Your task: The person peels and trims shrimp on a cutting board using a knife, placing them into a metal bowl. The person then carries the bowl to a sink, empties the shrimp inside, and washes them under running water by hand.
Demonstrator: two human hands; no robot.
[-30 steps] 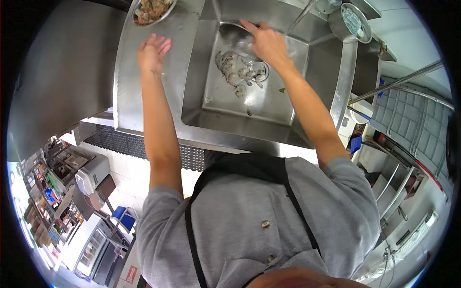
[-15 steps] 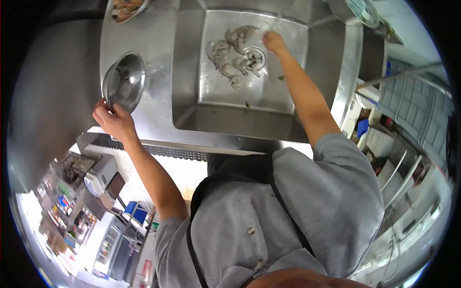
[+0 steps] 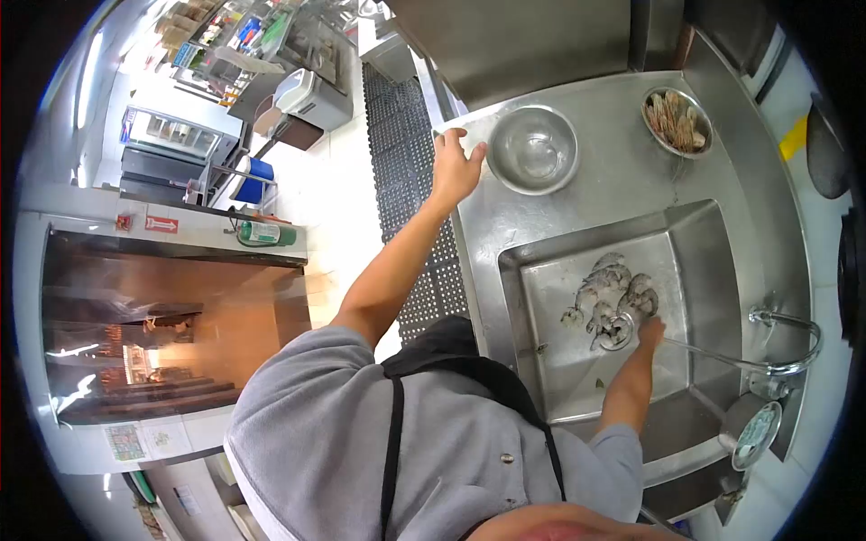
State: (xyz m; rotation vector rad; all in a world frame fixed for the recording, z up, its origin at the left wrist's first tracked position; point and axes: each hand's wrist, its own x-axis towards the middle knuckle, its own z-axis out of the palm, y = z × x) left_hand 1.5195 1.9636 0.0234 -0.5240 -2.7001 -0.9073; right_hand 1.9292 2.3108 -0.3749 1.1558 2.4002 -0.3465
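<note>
Beside a round metal bowl (image 3: 502,149) on the steel counter, my left hand (image 3: 457,171) is open, fingers apart and thumb close to the rim. The bowl stands flat, with a little shiny liquid or glare at its bottom. Down in the sink (image 3: 564,397), my right hand (image 3: 650,332) is at the edge of a cluster of grey raw shrimp (image 3: 603,281). Its fingers are too small and partly hidden to show whether they hold one. Several shrimp lie around and over the drain (image 3: 619,332).
At the counter's far side stands a metal dish (image 3: 682,153) of reddish-brown shrimp heads or shells. A curved faucet (image 3: 794,365) reaches over the sink. Near it hangs a metal strainer or pot (image 3: 756,436). Black perforated matting (image 3: 406,180) covers the floor by the counter.
My left hand has let go of the metal bowl, which was tilted and now sits flat. The view has turned strongly. My right hand is closer to the shrimp.
</note>
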